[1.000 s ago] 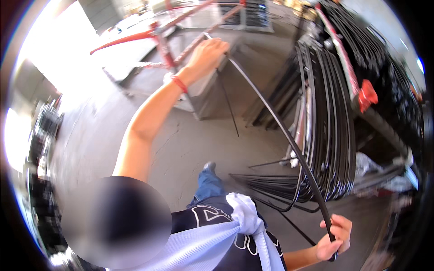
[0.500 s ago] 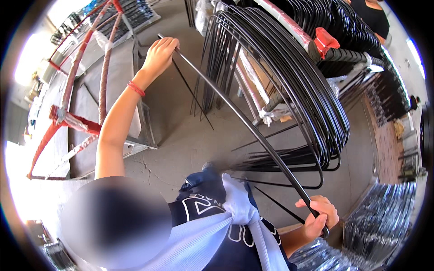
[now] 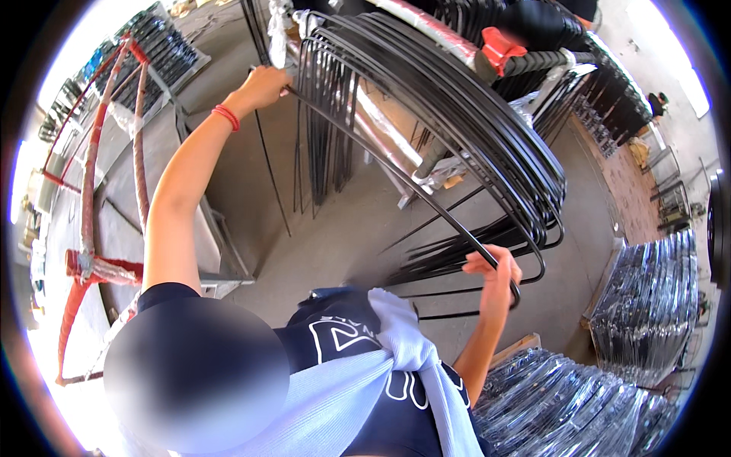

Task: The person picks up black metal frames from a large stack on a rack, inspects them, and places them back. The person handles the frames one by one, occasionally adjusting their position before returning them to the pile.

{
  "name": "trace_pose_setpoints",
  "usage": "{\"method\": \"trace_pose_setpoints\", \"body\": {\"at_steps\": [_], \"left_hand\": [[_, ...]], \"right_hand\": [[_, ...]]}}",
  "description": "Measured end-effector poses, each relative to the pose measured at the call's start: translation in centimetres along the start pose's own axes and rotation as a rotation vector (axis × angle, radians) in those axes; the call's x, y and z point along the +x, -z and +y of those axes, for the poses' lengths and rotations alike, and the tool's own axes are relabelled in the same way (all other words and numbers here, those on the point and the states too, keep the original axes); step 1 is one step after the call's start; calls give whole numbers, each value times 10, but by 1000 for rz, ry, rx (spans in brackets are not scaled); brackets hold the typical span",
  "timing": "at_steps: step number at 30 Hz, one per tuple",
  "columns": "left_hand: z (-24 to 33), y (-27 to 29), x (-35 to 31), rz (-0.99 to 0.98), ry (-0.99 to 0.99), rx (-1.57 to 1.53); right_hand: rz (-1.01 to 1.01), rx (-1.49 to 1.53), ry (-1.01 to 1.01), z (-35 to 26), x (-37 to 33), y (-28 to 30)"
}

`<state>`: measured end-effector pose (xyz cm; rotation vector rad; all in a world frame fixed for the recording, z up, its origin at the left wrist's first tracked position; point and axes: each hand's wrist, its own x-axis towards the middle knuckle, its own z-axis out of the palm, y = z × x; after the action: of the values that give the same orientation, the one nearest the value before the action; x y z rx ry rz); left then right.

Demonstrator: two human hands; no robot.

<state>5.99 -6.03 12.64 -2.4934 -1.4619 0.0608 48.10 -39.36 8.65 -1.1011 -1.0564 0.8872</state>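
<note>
A bent black metal rod frame spans the space in front of me, slanting from far left to near right. My left hand is closed over its far bend, where one thin leg hangs down. Near the other bend, my right hand holds the bar loosely, fingers partly apart. Right alongside hangs a dense row of similar black rod frames, their bends lined up. The held frame lies close to the front of that row; whether they touch I cannot tell.
A wrapped rack bar with a red cloth stands behind the row. On the left is a red-wrapped metal rack. Plastic-wrapped stacks sit at the right, with another wrapped stack near my right elbow.
The held frame's near end has swung up and away from me with my right hand, closer to the hanging row. My left hand keeps its hold at the far bend. The view has shifted.
</note>
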Motion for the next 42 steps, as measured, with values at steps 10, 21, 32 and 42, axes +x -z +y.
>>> {"method": "trace_pose_setpoints", "body": {"at_steps": [10,21,32,42], "left_hand": [[38,-64,72,291,7,-8],[46,-50,87,459,27,-156],[104,-53,72,528,53,-432],[187,-43,-11,553,-141,-719]], "right_hand": [[49,512,-302,52,46,25],[183,605,-358,50,61,31],[287,768,-463,61,63,39],[189,795,-405,66,60,28]]}}
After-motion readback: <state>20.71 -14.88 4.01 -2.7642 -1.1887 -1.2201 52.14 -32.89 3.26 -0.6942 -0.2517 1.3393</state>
